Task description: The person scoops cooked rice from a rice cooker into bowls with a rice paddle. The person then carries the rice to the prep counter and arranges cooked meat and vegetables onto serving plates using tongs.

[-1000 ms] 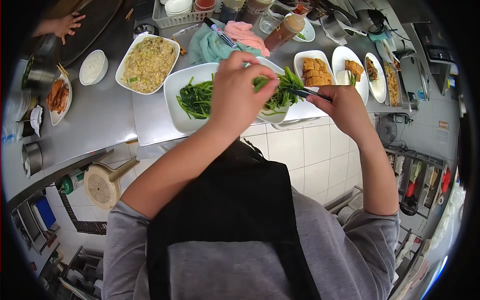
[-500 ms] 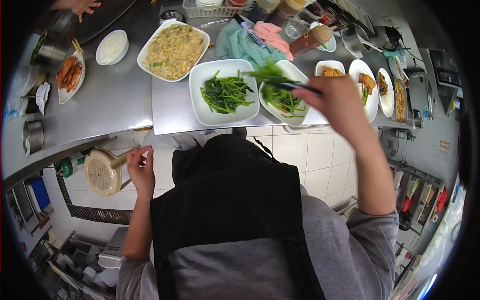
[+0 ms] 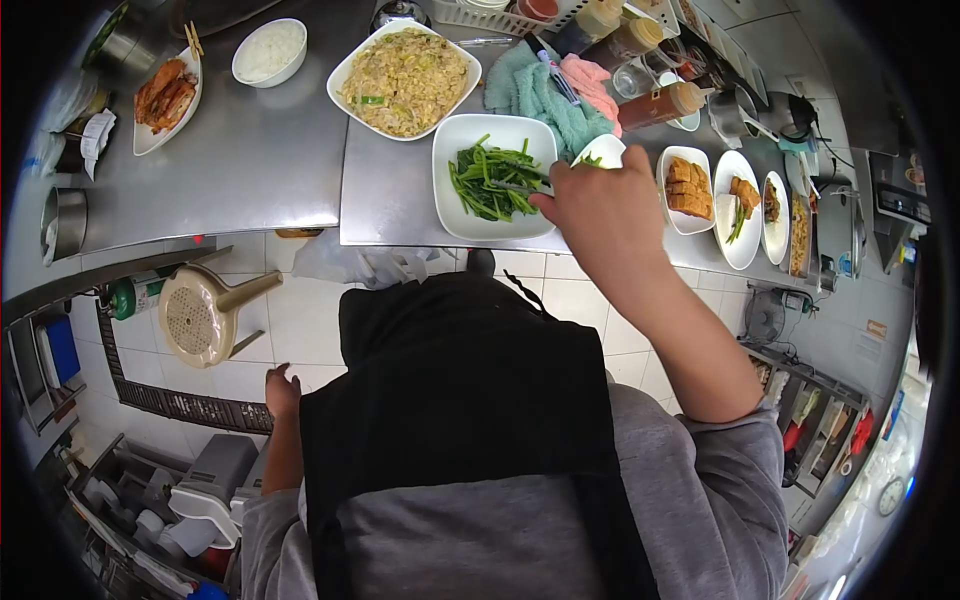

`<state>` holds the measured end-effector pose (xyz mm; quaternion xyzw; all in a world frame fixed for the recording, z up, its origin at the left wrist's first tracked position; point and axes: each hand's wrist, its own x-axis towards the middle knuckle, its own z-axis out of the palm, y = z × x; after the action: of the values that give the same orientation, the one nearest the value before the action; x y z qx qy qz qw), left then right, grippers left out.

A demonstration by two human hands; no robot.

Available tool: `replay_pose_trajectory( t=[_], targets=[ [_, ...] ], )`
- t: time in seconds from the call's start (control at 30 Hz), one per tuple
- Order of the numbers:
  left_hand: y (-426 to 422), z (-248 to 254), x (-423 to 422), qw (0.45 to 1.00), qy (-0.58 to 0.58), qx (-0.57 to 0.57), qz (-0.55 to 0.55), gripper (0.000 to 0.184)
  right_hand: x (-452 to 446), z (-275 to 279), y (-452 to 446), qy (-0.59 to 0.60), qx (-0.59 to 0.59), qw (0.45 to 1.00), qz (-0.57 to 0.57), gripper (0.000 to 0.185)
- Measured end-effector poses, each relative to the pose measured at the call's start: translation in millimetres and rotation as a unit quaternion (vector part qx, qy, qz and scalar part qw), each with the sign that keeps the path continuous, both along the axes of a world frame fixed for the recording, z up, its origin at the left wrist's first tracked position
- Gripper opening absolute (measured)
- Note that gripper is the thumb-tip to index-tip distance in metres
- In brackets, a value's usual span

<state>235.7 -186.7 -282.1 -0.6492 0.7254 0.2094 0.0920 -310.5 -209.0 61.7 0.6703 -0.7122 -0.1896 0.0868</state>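
Note:
My right hand [image 3: 607,205] is closed round slim tongs [image 3: 515,187], whose tips reach into leafy greens [image 3: 492,180] in a square white bowl [image 3: 452,208]. Behind the hand, a second white dish [image 3: 602,150] with some greens is mostly hidden. My left hand [image 3: 283,391] hangs low at my side, away from the counter. It holds nothing, its fingers loosely apart.
Fried rice [image 3: 405,82] and white rice [image 3: 268,52] stand on the steel counter [image 3: 250,180]. Cloths [image 3: 540,95] and sauce bottles [image 3: 665,105] are behind the greens. Fried-food plates [image 3: 690,190] line the right. A beige stool [image 3: 200,315] stands below.
My right hand has moved left, from over the second dish to the square bowl of greens. My left hand has dropped lower. Another person's hand at the upper left has left the view.

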Motion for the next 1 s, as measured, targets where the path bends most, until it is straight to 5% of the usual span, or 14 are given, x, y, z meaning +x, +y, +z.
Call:
replay_pose_trajectory(
  t=[0.03, 0.13, 0.2, 0.27, 0.4, 0.5, 0.57, 0.8, 1.0],
  targets=[
    [-4.3, -4.2, 3.6, 0.995, -0.013, 0.082, 0.056, 0.027, -0.3, -7.2, 1.9, -0.012, 0.0, 1.0, -0.011, 0.034],
    [-12.7, -18.4, 12.2, 0.988, -0.009, 0.082, 0.129, 0.029, 7.9, -8.2, 20.5, -0.052, -0.104, 0.991, -0.065, 0.037],
    [-18.4, -5.3, 6.8, 0.99, -0.004, 0.066, 0.122, 0.039, 3.0, -34.2, 40.3, -0.106, -0.123, 0.981, -0.108, 0.043],
    [-13.9, -31.7, 29.7, 0.995, 0.014, -0.066, 0.07, 0.044, -15.1, -52.4, 63.4, -0.231, -0.162, 0.949, -0.142, 0.043],
    [-24.2, -12.2, 35.2, 0.993, -0.028, -0.035, 0.111, 0.027, -72.7, -44.0, 105.0, -0.307, -0.174, 0.86, -0.368, 0.042],
    [-33.9, -9.6, 43.8, 0.987, -0.015, -0.03, 0.156, 0.013, -106.2, -41.3, 118.0, -0.174, -0.116, 0.919, -0.335, 0.043],
    [-39.2, -2.8, 39.1, 0.986, -0.057, -0.038, 0.152, 0.012, -123.9, -45.8, 113.9, -0.057, -0.112, 0.97, -0.208, 0.043],
    [-60.9, 20.6, -32.6, 0.987, 0.06, -0.106, 0.103, 0.011, -153.0, -60.8, 78.3, -0.048, 0.022, 0.989, -0.135, 0.032],
    [-50.0, 33.4, -72.1, 0.99, 0.075, -0.086, 0.081, 0.012, -153.4, -16.3, 73.2, -0.088, -0.01, 0.988, -0.126, 0.035]
  ],
)
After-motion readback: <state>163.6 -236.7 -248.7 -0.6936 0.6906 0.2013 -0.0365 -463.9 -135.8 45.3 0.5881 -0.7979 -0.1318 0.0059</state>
